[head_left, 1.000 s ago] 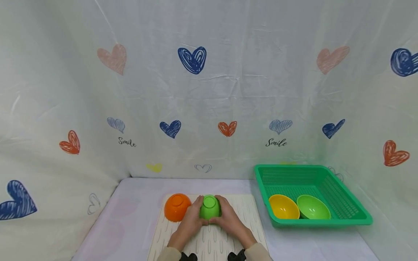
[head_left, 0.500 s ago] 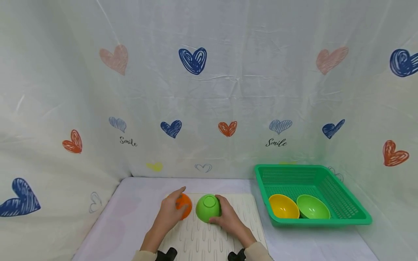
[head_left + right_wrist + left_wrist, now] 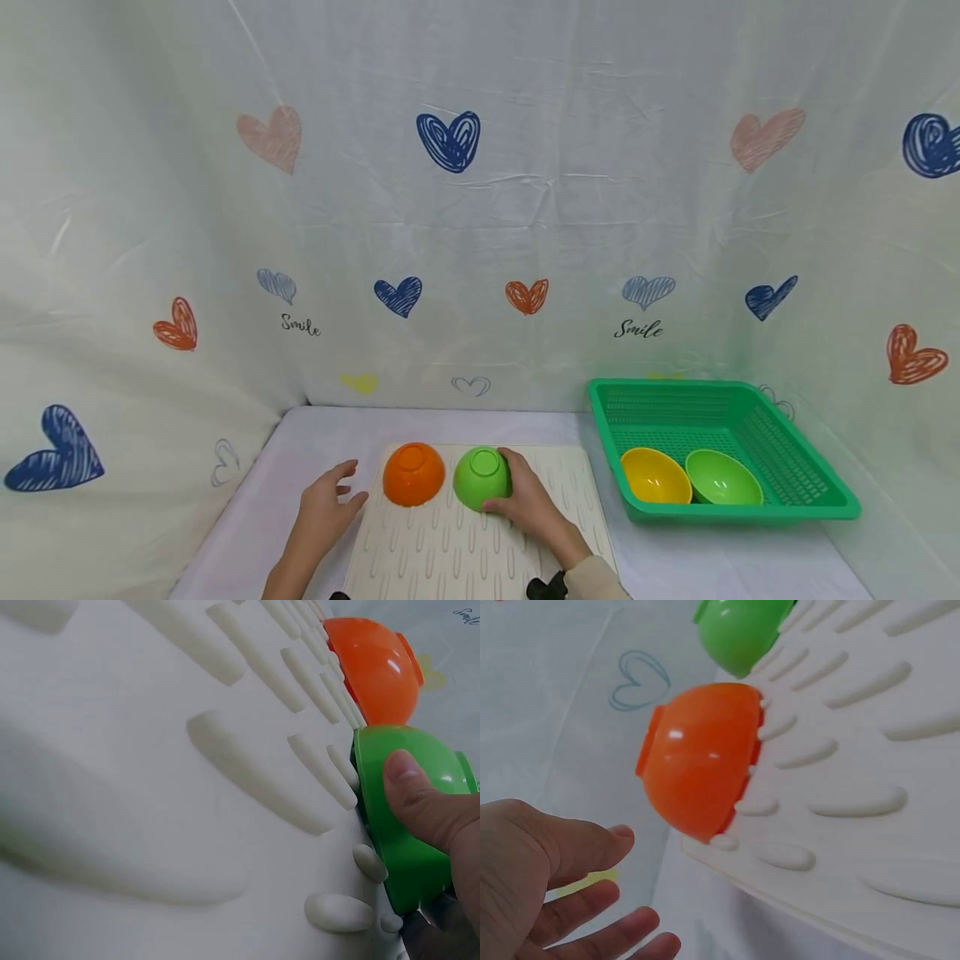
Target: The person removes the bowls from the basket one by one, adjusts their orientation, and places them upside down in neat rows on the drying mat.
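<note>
An orange bowl lies upside down on a white ridged mat, toward its far left. Beside it on the right is a green bowl, also upside down on the mat. My right hand grips the green bowl from its right side; the thumb lies against the near wall. Apart from everything, my left hand is held left of the orange bowl with its fingers spread. In the left wrist view a gap shows between the left fingertips and the orange bowl.
A green plastic basket stands on the table at the right. Inside it a yellow bowl and a light green bowl sit side by side, open sides up. A white curtain with printed hearts hangs behind the table.
My left hand has let go of the green bowl, passed over the orange bowl and moved off to the left. The right hand has stayed on the green bowl.
</note>
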Tool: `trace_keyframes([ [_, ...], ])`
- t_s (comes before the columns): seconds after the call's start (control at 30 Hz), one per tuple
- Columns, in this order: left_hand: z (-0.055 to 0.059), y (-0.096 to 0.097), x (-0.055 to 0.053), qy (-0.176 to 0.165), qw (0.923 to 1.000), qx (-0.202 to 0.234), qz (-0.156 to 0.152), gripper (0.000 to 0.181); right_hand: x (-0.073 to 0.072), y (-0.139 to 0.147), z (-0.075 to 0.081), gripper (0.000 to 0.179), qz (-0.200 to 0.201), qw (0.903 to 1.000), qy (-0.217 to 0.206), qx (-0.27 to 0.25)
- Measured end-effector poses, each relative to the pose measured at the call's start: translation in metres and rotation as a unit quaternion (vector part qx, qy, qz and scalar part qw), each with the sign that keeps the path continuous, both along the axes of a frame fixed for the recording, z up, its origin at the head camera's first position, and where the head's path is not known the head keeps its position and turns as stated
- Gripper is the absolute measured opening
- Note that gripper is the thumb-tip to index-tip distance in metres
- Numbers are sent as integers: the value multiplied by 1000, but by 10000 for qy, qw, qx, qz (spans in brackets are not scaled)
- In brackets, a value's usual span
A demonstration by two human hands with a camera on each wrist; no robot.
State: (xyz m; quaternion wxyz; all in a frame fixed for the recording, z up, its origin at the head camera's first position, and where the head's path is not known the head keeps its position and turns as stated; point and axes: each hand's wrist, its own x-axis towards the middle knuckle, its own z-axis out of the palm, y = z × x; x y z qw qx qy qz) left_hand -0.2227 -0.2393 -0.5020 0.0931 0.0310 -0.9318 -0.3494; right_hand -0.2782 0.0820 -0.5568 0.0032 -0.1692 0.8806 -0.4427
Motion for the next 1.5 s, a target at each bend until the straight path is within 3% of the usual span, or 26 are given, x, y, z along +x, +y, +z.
trace_keyframes([
  [0.27,-26,-6,4,-296,9994,4,168,48,0,1,-1,94,-37,10000,-31,-32],
  [0.53,-34,-3,4,-440,9989,-17,138,39,0,1,-2,95,-26,10000,-2,26],
  [0.8,-36,2,1,-944,9949,76,337,20,0,4,5,100,165,9991,40,391],
  [0.93,-31,3,-1,-1169,9924,34,393,16,-1,12,21,105,-15,9989,190,427],
  [1.1,-25,1,-3,-1354,9902,63,348,13,-10,35,55,101,-473,9958,715,312],
  [1.27,-24,0,-2,-1426,9889,218,362,13,-22,68,89,98,-639,9915,1114,223],
  [1.5,-25,2,-2,-1416,9889,189,406,13,-35,123,116,100,-917,9876,1091,665],
])
